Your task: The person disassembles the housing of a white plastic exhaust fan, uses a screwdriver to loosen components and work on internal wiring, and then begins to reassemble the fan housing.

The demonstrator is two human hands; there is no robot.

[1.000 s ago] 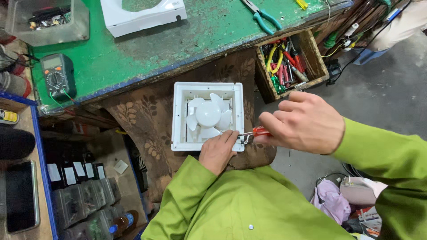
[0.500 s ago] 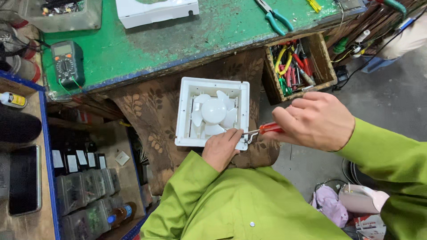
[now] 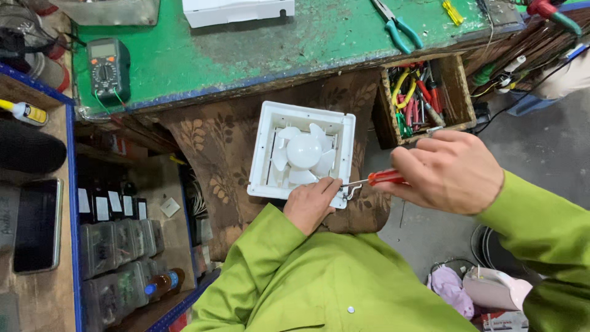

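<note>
The right hand point(image 3: 452, 172) is gripping a red-handled screwdriver point(image 3: 378, 179), its tip meeting the near right corner of a white square exhaust fan point(image 3: 302, 154). The left hand point(image 3: 311, 204) is pressing fingers onto the fan's near edge. The fan is lying on brown patterned cloth point(image 3: 215, 144), below the green workbench's point(image 3: 246, 49) near edge.

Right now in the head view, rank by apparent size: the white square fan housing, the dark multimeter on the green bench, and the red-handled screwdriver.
1. White square fan housing, clearly largest.
2. Dark multimeter.
3. Red-handled screwdriver, though the right hand hides part of its handle, so its rank below the multimeter is unsure.
</note>
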